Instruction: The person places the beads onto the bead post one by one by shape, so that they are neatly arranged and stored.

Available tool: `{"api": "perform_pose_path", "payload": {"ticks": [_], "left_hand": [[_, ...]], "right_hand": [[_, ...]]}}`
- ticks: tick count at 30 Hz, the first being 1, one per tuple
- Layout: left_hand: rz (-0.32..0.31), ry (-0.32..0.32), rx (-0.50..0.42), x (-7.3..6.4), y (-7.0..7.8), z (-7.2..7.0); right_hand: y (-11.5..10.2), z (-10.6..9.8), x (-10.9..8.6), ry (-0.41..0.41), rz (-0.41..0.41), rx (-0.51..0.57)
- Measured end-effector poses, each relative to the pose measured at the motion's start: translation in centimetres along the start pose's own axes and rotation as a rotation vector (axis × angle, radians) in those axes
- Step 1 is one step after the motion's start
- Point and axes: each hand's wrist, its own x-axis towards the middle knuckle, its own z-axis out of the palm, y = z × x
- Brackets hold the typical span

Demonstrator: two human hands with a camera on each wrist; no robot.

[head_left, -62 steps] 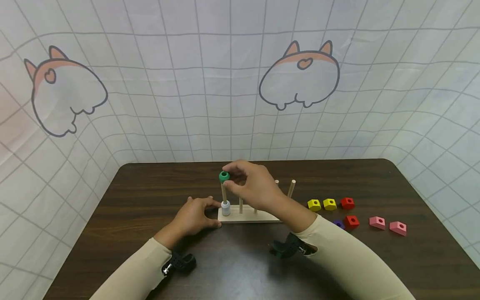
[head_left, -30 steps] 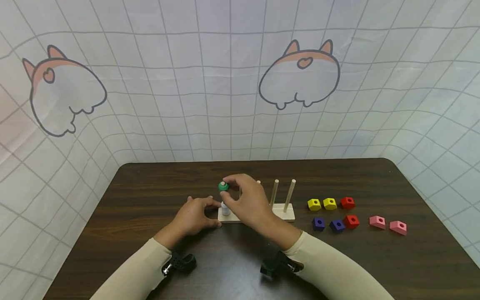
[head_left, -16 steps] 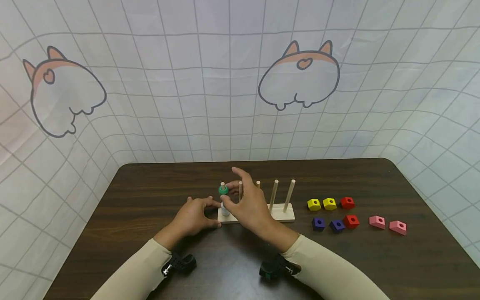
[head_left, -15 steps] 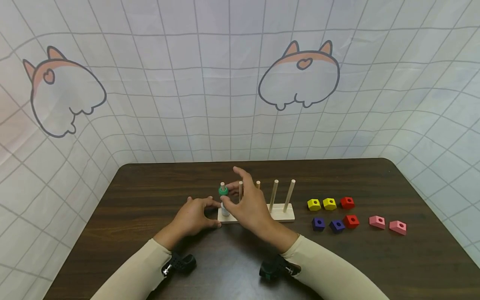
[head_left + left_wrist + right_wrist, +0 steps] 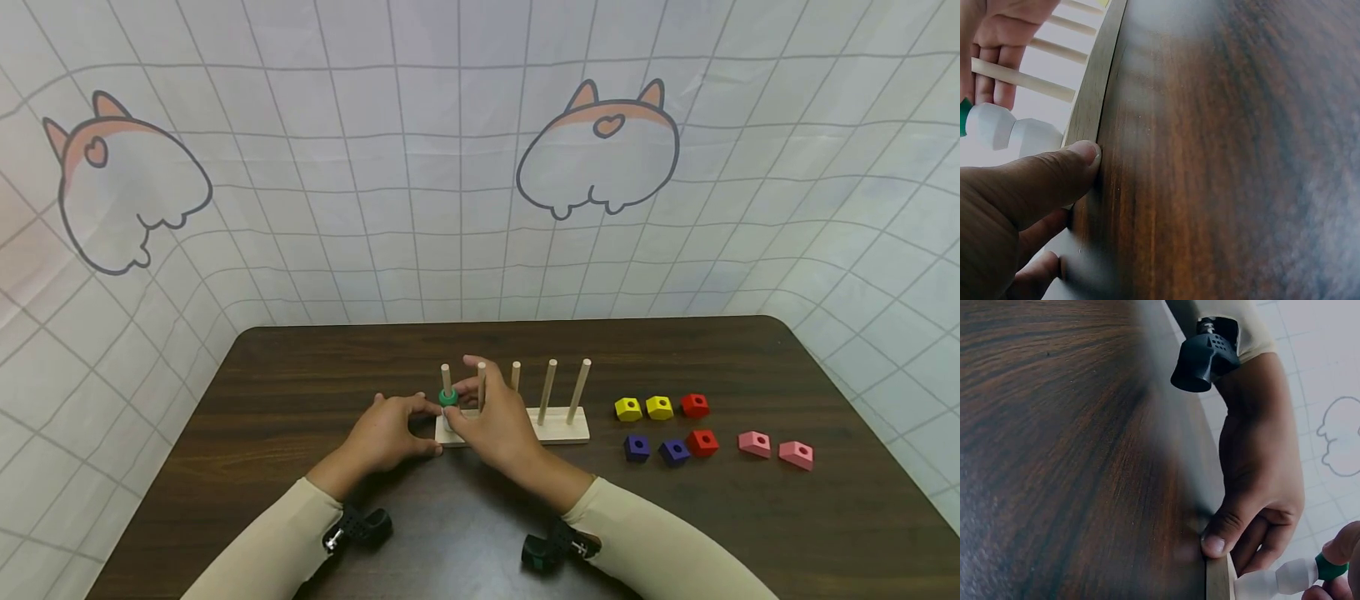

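Note:
A pale wooden peg stand [image 5: 562,425] lies on the table with several upright pegs along it. My left hand [image 5: 388,429] holds its left end, the thumb [image 5: 1082,156] at the front edge and other fingers round the end. On the leftmost peg, two white beads [image 5: 1035,134] sit stacked at the bottom. A green bead [image 5: 448,398] is threaded on the same peg just above them. My right hand [image 5: 497,421] pinches this green bead between thumb and fingertips, as the right wrist view shows. Its palm hides part of the stand in the head view.
Right of the stand lie two yellow blocks [image 5: 643,408], two red blocks [image 5: 699,425], two blue-purple blocks [image 5: 656,451] and two pink blocks [image 5: 775,451], with holes in them. The dark wooden table [image 5: 300,367] ends at a white gridded curtain [image 5: 337,208].
The right hand has brought the green bead from the peg's top down the leftmost peg to the white beads, its fingers briefly loosening on the way. The left hand has stayed still.

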Motion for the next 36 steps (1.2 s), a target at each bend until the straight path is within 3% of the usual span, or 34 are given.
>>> {"api": "perform_pose_path", "payload": {"ticks": [11, 19, 24, 28, 36], "left_hand": [[-0.002, 0.000, -0.002, 0.0, 0.0, 0.1], [-0.008, 0.000, 0.008, 0.1, -0.1, 0.0], [-0.012, -0.002, 0.018, 0.2, 0.0, 0.0], [-0.011, -0.003, 0.031, 0.2, -0.1, 0.0], [-0.016, -0.013, 0.031, -0.1, -0.2, 0.2]], "right_hand": [[0.0, -1.3, -1.1, -0.077, -0.040, -0.041], [0.6, -3.8, -2.3, -0.254, -0.061, -0.082], [1.3, -5.5, -2.8, -0.332, -0.140, -0.059], [1.9, -6.9, -3.1, -0.364, -0.193, -0.104], [2.8, -10.2, -3.9, -0.366, -0.221, -0.183]]}}
